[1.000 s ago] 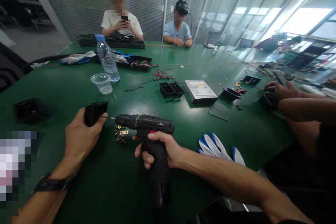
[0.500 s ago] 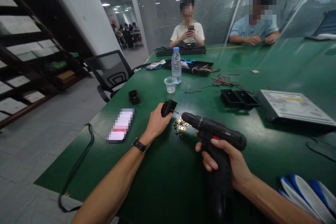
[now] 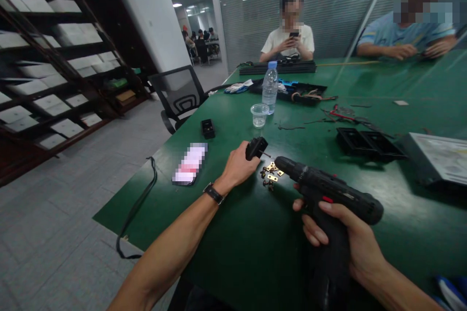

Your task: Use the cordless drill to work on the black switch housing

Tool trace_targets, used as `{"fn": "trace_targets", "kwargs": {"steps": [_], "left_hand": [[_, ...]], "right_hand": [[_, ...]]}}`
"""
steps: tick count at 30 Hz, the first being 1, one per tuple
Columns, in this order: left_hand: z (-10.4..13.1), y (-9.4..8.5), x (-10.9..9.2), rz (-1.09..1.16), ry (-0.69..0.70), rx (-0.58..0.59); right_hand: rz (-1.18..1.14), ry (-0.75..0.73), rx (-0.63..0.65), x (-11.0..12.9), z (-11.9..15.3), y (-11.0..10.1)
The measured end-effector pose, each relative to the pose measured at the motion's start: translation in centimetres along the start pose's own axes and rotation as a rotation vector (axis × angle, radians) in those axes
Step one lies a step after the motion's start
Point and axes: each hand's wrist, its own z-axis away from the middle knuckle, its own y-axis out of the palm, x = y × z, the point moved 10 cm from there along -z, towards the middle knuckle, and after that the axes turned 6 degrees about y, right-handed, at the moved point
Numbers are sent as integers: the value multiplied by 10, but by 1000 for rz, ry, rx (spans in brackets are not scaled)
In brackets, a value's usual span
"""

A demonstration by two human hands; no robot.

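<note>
My left hand (image 3: 239, 165), with a black watch on its wrist, is closed around a small black plastic part (image 3: 257, 148) just above the green table (image 3: 233, 233). In my right hand (image 3: 350, 228) is a black power drill (image 3: 324, 187) with a red switch, its fingers wrapped round the handle. The drill's thin bit points left and reaches the black part; exact contact at the tip is too small to tell. Below the bit lie brass-coloured plates (image 3: 272, 178) and several small dark screws (image 3: 268, 185).
Around the hands are a phone (image 3: 190, 164), a small black box (image 3: 207, 129), a clear cup (image 3: 259, 115), a water bottle (image 3: 270, 90), black trays (image 3: 370, 145), a metal case (image 3: 441, 155) and gloves (image 3: 452, 294). Two people sit across the table.
The camera view has turned left, so the scene sits further right in the picture. Both hands keep their holds, and the drill bit is still at the black part.
</note>
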Motion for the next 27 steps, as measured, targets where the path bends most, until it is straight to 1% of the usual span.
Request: {"fn": "trace_targets", "kwargs": {"steps": [4, 9, 12, 17, 21, 24, 27], "left_hand": [[-3, 2, 3, 48, 29, 32], [-8, 4, 9, 115, 79, 54], [-10, 5, 8, 90, 106, 76], [-11, 3, 7, 57, 110, 1], [-12, 5, 9, 137, 93, -58], [-14, 8, 9, 178, 76, -87], [-15, 9, 6, 143, 59, -94]], "right_hand": [[33, 79, 58, -9, -2, 1], [34, 68, 109, -10, -2, 4], [38, 69, 155, -12, -3, 5], [128, -6, 224, -7, 4, 10], [200, -72, 245, -2, 12, 17], [173, -47, 225, -4, 12, 16], [66, 29, 179, -10, 7, 8]]}}
